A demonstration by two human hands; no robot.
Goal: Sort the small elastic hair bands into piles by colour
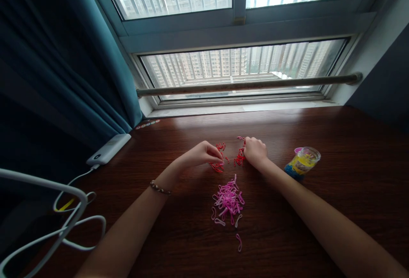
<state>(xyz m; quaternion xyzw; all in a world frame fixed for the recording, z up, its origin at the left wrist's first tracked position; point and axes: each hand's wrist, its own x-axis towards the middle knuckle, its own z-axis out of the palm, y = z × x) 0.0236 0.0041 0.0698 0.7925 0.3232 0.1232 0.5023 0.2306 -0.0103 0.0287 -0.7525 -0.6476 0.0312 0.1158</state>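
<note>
Small red rubber bands [217,167] lie in a loose pile under the fingertips of my left hand [207,153]. Its thumb and fingers are pinched together, with a bit of pink band showing at the tips. My right hand [255,152] rests against a second group of red rubber bands [239,157], on their right side. The fingers of that hand are curled in, and whatever they grip is hidden. Closer to me, between my forearms, a heap of pink rubber bands [228,200] is spread, and one single pink band [239,242] lies apart from it.
A clear jar [302,161] with yellow and blue contents stands beyond my right forearm, a pink lid [298,150] behind it. To the left, a white power strip [109,149] and white cable [79,210] lie by the blue curtain [105,78]. A metal rail [249,85] crosses the window.
</note>
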